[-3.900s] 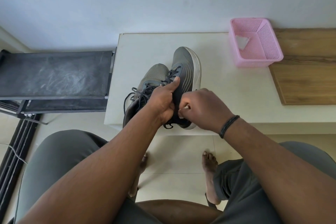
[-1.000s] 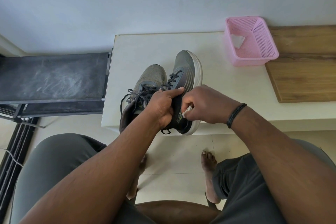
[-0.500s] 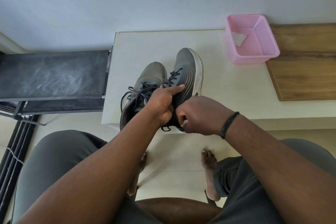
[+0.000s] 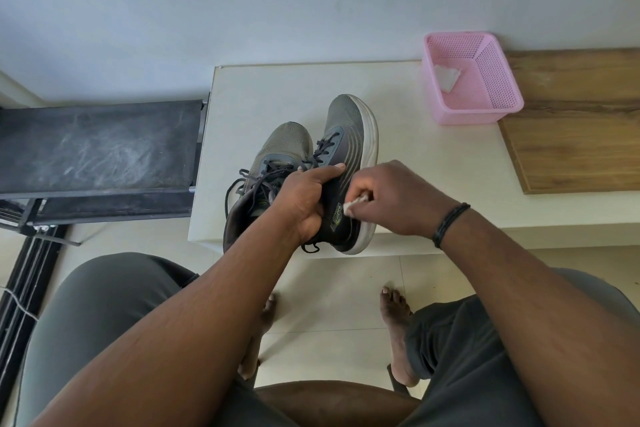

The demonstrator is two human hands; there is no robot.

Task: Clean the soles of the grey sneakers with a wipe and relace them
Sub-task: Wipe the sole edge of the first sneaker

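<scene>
**Wiping the right sneaker's side**

We hold the right sneaker tilted on its side at the worktop front edge, left hand fingers clamped round its collar. Our right hand pinches a white wipe against its heel side, by the white sole. The left sneaker sits touching it at 9 o'clock. A pink basket holding a used wipe stands at 2 o'clock, well apart.
</scene>
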